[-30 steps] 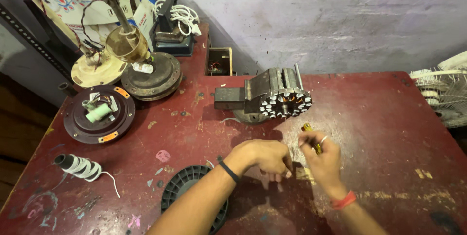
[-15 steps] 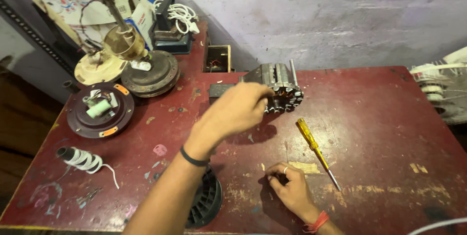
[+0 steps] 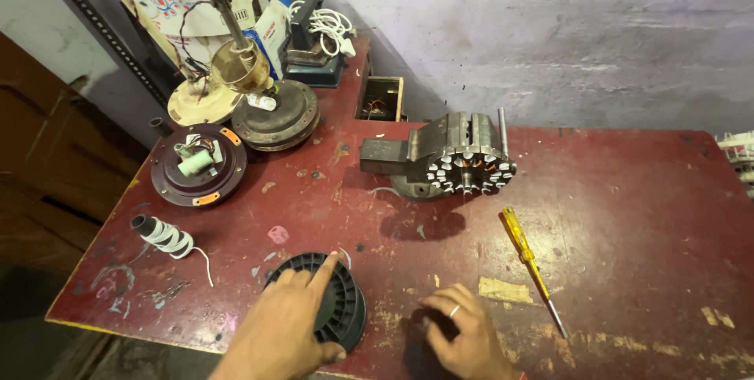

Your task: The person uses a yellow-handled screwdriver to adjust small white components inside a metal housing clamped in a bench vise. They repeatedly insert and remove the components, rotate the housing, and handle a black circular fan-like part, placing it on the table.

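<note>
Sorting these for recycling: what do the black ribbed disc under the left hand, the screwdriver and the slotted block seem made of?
The black ribbed disc under the left hand looks like moulded plastic: matt, even black, thin ribs. The screwdriver seems to have a clear yellow plastic handle and a bare grey metal shaft. The slotted block looks like stacked grey steel plates, dull, with what may be copper-coloured wire in its slots.

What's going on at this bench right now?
A person leans over a worn red workbench. The left hand lies on a black ribbed spool at the near edge; the right hand rests flat on the tabletop beside it, holding nothing visible. A yellow-handled screwdriver lies loose to the right. Behind it, a wound motor stator sits mounted on a metal block. Fan motor parts and a small white-wrapped reel sit at left.
</note>
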